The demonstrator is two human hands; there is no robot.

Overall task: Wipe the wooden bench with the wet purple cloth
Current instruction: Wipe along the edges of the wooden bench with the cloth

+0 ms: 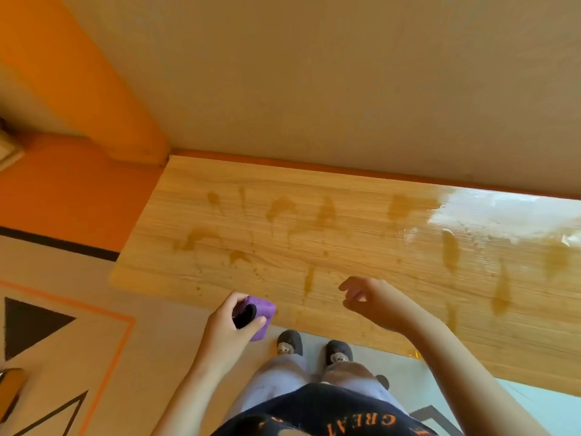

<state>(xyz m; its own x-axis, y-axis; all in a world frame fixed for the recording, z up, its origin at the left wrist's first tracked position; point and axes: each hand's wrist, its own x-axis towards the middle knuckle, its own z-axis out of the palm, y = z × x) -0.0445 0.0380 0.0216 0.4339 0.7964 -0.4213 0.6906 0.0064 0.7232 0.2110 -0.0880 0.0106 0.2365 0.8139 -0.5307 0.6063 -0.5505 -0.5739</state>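
Left hand [231,325] clenched around bunched purple cloth [259,319] at lower centre; right hand [369,298] relaxed, empty, over stained light wooden bench [314,234] mid-frame

The counter [314,240] runs off the right edge, and white glare [503,212] at its far right washes out the grain. The left hand [226,328] covers part of the purple cloth [265,308]; what the dark patch [245,316] in its fold is cannot be told. The shirt lettering [371,423] is cut by the bottom edge. Trouser legs [283,372] hide the slippers' [290,341] heels.
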